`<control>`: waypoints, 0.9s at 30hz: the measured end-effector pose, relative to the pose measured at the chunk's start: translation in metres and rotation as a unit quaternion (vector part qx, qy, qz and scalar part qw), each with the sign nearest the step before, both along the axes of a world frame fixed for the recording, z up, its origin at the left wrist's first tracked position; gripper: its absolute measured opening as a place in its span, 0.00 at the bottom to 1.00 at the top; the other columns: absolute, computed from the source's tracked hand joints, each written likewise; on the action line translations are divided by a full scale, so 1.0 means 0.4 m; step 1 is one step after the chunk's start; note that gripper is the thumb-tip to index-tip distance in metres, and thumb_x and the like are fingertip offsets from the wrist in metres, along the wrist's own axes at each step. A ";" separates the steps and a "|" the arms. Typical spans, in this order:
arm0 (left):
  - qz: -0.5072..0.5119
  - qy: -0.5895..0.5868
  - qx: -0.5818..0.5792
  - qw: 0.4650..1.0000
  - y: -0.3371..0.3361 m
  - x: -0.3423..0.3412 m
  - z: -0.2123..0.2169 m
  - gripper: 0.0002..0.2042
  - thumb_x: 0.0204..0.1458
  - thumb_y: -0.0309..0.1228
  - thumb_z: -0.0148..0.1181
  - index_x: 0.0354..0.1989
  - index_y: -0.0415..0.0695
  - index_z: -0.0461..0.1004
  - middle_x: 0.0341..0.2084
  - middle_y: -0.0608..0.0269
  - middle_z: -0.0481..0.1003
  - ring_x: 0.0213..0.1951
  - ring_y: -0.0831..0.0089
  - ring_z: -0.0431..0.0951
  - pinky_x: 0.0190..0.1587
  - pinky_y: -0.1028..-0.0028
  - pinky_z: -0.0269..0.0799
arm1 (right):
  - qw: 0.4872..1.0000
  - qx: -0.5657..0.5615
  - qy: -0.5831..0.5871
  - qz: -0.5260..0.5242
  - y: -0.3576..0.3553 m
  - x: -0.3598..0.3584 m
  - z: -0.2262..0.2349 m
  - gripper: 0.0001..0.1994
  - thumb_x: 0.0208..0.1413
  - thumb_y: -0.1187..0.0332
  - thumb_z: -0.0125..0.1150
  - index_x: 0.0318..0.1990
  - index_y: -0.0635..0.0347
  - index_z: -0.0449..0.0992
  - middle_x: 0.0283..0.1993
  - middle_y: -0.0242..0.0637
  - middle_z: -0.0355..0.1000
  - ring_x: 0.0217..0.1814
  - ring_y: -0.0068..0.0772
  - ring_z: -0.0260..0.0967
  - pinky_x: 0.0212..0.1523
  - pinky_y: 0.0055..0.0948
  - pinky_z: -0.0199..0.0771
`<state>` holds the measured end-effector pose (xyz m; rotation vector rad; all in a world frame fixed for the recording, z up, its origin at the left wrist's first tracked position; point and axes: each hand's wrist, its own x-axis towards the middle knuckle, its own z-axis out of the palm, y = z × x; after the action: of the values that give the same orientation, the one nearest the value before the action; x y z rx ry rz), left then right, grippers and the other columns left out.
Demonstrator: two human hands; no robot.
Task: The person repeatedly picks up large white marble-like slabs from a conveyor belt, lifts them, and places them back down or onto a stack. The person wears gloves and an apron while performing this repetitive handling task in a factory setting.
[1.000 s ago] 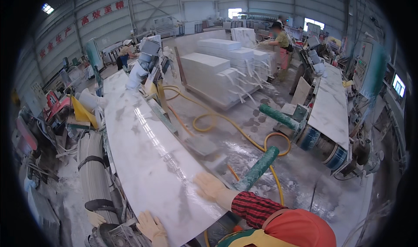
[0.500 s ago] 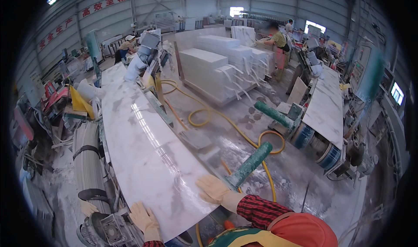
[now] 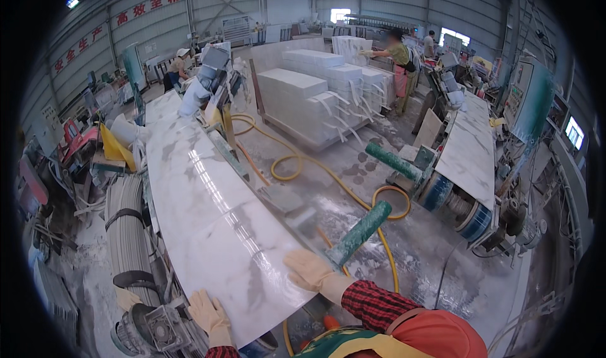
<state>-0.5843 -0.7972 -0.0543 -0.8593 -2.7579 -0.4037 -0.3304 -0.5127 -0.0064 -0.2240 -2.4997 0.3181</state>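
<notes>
Plainly, a white veined slab point(image 3: 189, 191) lay beneath the left hand point(image 3: 211, 316) and the right hand point(image 3: 310, 269)

Both hands were gloved in cream. The left hand rested at the slab's near left edge, its grip spread, fingers pointing away from the person. The right hand lay flat across the near right edge, its grip spread too, fingers pointing left; a red-and-black checked sleeve point(image 3: 379, 304) covered that forearm. The slab stretched away toward a grey machine head point(image 3: 214, 68). Just beside the right hand jutted a green cylinder point(image 3: 361, 232). Leftward lay a bundle of grey strips point(image 3: 126, 244), bound with dark bands. A yellow hose point(image 3: 331, 180) looped over the floor point(image 3: 467, 288); beyond it stood stacked white blocks point(image 3: 291, 93), with a co-worker point(image 3: 400, 55) beside them.
</notes>
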 end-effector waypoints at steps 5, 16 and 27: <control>-0.008 0.005 0.012 1.000 -0.005 0.016 0.007 0.25 0.59 0.37 0.58 0.65 0.43 0.70 0.67 0.44 0.66 0.71 0.46 0.60 0.72 0.47 0.50 | 1.000 -0.021 -0.023 0.002 -0.006 0.009 0.004 0.20 0.58 0.61 0.57 0.56 0.59 0.71 0.55 0.46 0.69 0.61 0.50 0.65 0.66 0.44 0.64; 0.004 -0.020 -0.007 1.000 -0.011 0.032 0.023 0.26 0.59 0.38 0.59 0.66 0.46 0.69 0.69 0.48 0.65 0.72 0.50 0.59 0.73 0.49 0.50 | 0.999 -0.009 -0.027 -0.027 -0.022 0.029 -0.045 0.21 0.62 0.60 0.55 0.59 0.60 0.70 0.62 0.48 0.69 0.68 0.52 0.63 0.71 0.46 0.60; 0.028 -0.029 -0.015 0.999 -0.017 0.042 0.008 0.26 0.60 0.40 0.58 0.68 0.50 0.68 0.71 0.52 0.64 0.73 0.53 0.58 0.72 0.48 0.52 | 0.999 -0.021 -0.022 -0.042 -0.070 0.098 -0.024 0.23 0.58 0.62 0.58 0.59 0.61 0.70 0.61 0.48 0.68 0.66 0.53 0.64 0.68 0.46 0.63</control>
<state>-0.5673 -0.8042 -0.0513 -0.7876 -2.8413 -0.3832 -0.2914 -0.5406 -0.0162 -0.3567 -2.5206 0.3354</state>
